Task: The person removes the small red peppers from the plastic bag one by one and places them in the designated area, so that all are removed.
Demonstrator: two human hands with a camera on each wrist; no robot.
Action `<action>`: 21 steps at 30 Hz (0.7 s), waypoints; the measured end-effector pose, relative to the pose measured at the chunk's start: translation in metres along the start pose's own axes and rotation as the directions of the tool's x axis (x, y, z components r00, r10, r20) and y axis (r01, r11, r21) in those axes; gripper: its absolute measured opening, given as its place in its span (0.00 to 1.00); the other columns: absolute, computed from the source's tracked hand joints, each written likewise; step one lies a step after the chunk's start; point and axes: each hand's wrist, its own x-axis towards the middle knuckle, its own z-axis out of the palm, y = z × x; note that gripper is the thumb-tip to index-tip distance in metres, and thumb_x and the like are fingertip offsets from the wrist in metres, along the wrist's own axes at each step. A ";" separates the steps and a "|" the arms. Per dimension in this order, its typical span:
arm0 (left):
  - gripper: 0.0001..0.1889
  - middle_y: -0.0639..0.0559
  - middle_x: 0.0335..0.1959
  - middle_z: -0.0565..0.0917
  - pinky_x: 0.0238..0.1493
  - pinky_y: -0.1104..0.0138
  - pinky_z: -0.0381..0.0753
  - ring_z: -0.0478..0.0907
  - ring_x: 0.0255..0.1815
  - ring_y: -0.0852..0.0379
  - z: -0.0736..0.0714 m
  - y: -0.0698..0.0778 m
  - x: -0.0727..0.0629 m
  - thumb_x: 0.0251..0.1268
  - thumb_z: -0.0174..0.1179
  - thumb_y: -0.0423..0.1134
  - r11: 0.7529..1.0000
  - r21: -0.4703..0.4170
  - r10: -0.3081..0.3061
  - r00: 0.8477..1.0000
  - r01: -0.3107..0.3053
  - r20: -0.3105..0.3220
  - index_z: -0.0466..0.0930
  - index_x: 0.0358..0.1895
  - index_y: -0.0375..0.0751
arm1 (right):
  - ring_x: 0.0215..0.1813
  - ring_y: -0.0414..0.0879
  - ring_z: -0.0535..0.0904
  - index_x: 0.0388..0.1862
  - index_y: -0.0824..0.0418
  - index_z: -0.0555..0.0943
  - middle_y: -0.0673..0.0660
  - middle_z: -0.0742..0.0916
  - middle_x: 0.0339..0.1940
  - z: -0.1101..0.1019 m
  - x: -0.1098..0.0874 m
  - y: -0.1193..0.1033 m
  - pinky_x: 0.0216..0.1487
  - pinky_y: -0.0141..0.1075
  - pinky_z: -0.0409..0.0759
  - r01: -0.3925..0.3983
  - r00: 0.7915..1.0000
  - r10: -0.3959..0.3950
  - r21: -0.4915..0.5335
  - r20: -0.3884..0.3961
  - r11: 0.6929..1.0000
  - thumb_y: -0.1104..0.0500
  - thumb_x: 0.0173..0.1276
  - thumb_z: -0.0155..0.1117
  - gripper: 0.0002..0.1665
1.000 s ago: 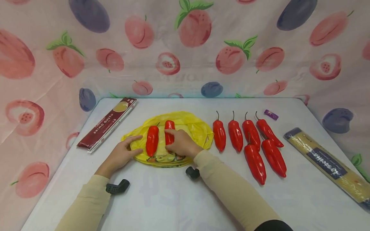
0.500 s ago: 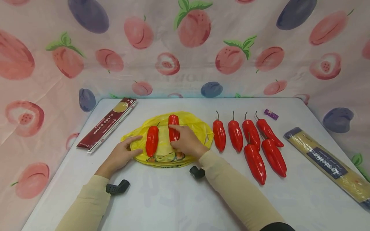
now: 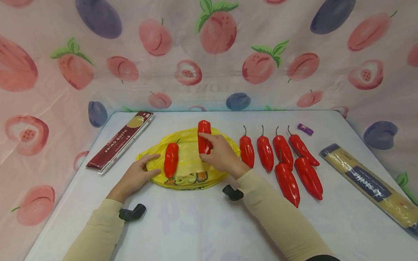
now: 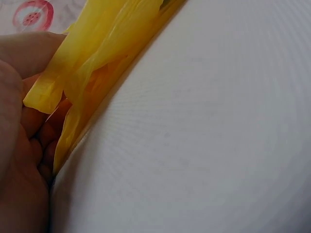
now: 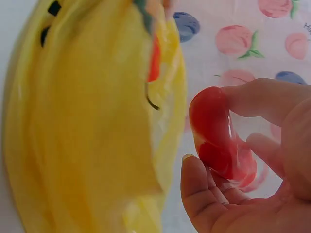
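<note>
A red pepper (image 3: 204, 136) is pinched between the thumb and fingers of my right hand (image 3: 223, 154), above the right part of a flat yellow plastic bag (image 3: 189, 156). In the right wrist view this glossy pepper (image 5: 214, 131) is held clear of the bag. Another red pepper (image 3: 171, 159), with a dark stem, lies on the bag's left part. My left hand (image 3: 135, 177) rests at the bag's left edge, thumb and index finger apart. In the left wrist view, loose yellow film (image 4: 92, 53) covers part of its fingers (image 4: 29, 53).
Several red peppers (image 3: 265, 154) lie to the right of the bag, some overlapping. A small purple packet (image 3: 305, 129) lies behind them. One spaghetti pack (image 3: 369, 183) is at far right, another in dark red (image 3: 121, 141) at far left. A fruit-print cloth (image 3: 189, 98) hangs behind the table.
My right hand has moved up and to the right with the pepper, away from the one on the bag's left part. The left hand has stayed at the bag's edge.
</note>
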 end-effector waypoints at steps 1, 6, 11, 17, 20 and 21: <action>0.35 0.38 0.77 0.60 0.69 0.31 0.50 0.50 0.77 0.33 0.000 0.000 0.000 0.67 0.63 0.53 1.000 0.002 0.000 1.000 0.000 -0.001 0.66 0.75 0.47 | 0.58 0.51 0.71 0.76 0.45 0.68 0.58 0.73 0.60 -0.003 -0.002 0.000 0.48 0.42 0.85 0.004 1.000 -0.004 -0.002 -0.006 1.000 0.59 0.64 0.71 0.42; 0.35 0.38 0.77 0.60 0.69 0.32 0.51 0.51 0.77 0.33 0.000 0.000 0.000 0.67 0.63 0.53 1.000 0.005 0.007 1.000 -0.007 -0.003 0.66 0.75 0.47 | 0.61 0.52 0.70 0.76 0.46 0.67 0.59 0.72 0.64 -0.018 -0.012 0.005 0.47 0.43 0.85 0.012 1.000 -0.012 -0.011 -0.017 1.000 0.59 0.63 0.72 0.43; 0.34 0.38 0.76 0.60 0.69 0.32 0.52 0.51 0.76 0.33 0.001 0.001 0.000 0.67 0.63 0.52 1.000 0.005 0.014 1.000 -0.014 -0.005 0.66 0.74 0.47 | 0.62 0.54 0.70 0.76 0.48 0.68 0.61 0.71 0.66 -0.034 -0.027 0.013 0.48 0.46 0.85 0.021 0.999 -0.023 -0.063 -0.035 0.998 0.58 0.62 0.72 0.43; 0.35 0.38 0.76 0.60 0.69 0.32 0.50 0.51 0.77 0.33 0.000 0.001 0.000 0.67 0.63 0.52 1.000 0.009 0.021 1.000 -0.020 -0.011 0.67 0.74 0.46 | 0.65 0.58 0.68 0.76 0.49 0.68 0.64 0.70 0.68 -0.051 -0.045 0.023 0.49 0.50 0.85 0.030 0.999 -0.035 -0.132 -0.040 0.991 0.58 0.62 0.72 0.43; 0.35 0.38 0.76 0.60 0.69 0.32 0.50 0.50 0.77 0.33 0.000 0.001 0.000 0.67 0.64 0.52 1.000 0.009 0.016 1.000 -0.016 -0.010 0.67 0.74 0.46 | 0.67 0.59 0.67 0.76 0.50 0.68 0.65 0.69 0.68 -0.057 -0.053 0.029 0.50 0.53 0.84 0.021 0.998 -0.029 -0.159 -0.047 0.987 0.58 0.62 0.72 0.44; 0.35 0.38 0.76 0.60 0.69 0.32 0.50 0.50 0.77 0.33 0.000 0.001 0.000 0.67 0.64 0.52 1.000 0.011 0.015 1.000 -0.015 -0.009 0.67 0.74 0.46 | 0.67 0.60 0.66 0.76 0.50 0.68 0.65 0.70 0.68 -0.059 -0.055 0.031 0.50 0.53 0.84 0.015 0.998 -0.024 -0.169 -0.051 0.986 0.58 0.61 0.73 0.44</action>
